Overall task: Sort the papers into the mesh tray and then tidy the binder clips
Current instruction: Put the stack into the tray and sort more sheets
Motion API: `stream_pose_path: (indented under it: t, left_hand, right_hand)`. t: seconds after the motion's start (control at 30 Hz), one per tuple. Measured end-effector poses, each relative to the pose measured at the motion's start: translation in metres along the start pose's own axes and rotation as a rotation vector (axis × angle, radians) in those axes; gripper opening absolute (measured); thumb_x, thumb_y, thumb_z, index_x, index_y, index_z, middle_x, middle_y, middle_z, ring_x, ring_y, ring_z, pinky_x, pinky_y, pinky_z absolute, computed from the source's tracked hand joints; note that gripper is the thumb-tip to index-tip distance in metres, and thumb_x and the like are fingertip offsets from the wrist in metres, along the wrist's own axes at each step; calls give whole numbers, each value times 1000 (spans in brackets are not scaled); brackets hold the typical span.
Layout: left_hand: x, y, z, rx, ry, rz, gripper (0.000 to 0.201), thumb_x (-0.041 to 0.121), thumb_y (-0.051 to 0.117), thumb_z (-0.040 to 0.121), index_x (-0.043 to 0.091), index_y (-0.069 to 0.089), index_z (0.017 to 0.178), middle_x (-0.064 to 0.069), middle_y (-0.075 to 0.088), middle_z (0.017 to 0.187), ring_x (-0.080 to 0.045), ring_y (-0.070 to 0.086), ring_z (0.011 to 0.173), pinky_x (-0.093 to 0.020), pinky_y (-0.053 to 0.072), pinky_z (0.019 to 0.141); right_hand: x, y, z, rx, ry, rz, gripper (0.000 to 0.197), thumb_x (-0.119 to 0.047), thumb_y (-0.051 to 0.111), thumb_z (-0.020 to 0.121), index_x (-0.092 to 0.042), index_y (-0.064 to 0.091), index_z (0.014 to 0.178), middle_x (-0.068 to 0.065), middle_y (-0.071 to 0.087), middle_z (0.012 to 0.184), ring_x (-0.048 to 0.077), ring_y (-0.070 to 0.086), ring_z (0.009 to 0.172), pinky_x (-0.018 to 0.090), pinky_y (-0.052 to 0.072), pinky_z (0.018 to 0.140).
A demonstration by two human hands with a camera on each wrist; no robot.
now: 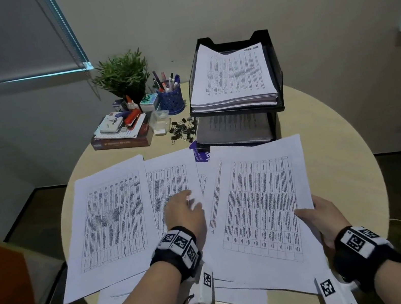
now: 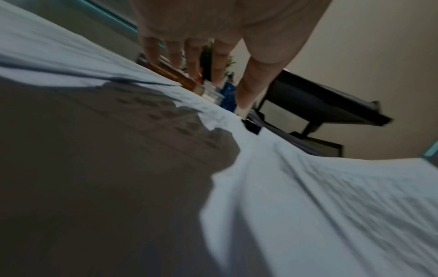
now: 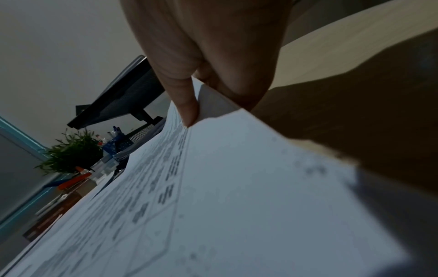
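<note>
The printed tables on the loose papers (image 1: 115, 220) are too small and blurred to read, and so is the white lettering on the purple sheet (image 1: 201, 155) that pokes out from under them near the foot of the mesh tray (image 1: 280, 100). The tray stands at the far right edge of the round worktop (image 1: 341, 153); its upper tier holds a thick stack with an unreadable dark mark at its far corner, and the lower tier's stack lies in shadow. The papers fan over the near half of the worktop, some cut off by the arms. The right hand (image 1: 322, 216) pinches the right edge of the top right sheet (image 1: 257, 208), thumb on top. The left hand (image 1: 185, 214) rests flat on the middle sheet, fingers straight. The binder clips (image 1: 182, 129) lie scattered just left of the tray, beside a clear box (image 1: 159, 121). The title on the brown book (image 1: 122, 141) cannot be made out.
</note>
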State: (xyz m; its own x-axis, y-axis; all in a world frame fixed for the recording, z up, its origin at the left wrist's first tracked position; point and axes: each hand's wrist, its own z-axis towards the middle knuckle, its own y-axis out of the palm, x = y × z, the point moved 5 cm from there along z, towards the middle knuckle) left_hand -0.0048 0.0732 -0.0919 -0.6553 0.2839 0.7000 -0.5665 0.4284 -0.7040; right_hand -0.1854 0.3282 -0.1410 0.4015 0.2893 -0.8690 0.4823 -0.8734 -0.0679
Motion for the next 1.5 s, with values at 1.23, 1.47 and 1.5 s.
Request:
stream_pose_path:
  t: [1.23,1.47,1.5]
  left_hand:
    - [-31,-18,4,-514,25,95,21,28,52,92,16,69,95,1,68,93,-12,56,82,-22,46,75]
    - [-81,-87,60,-119,-136,176,45,32,64,84,11,56,122,-8,51,128,-26,52,115,-32,43,97]
    - [-94,-92,67,-107,-192,267,52,34,65,81,10,51,126,-11,46,132,-29,48,119,-35,43,99]
  right_hand:
    - [-7,21,-13,-20,51,207,31,12,44,87,-1,58,111,13,72,95,18,73,75,28,59,65]
    - [-2,24,-18,52,73,180,34,6,46,86,2,56,118,22,66,114,37,63,105,50,44,98]
    - [-2,27,-19,65,70,165,33,5,46,86,2,56,118,21,66,115,37,63,106,52,40,101]
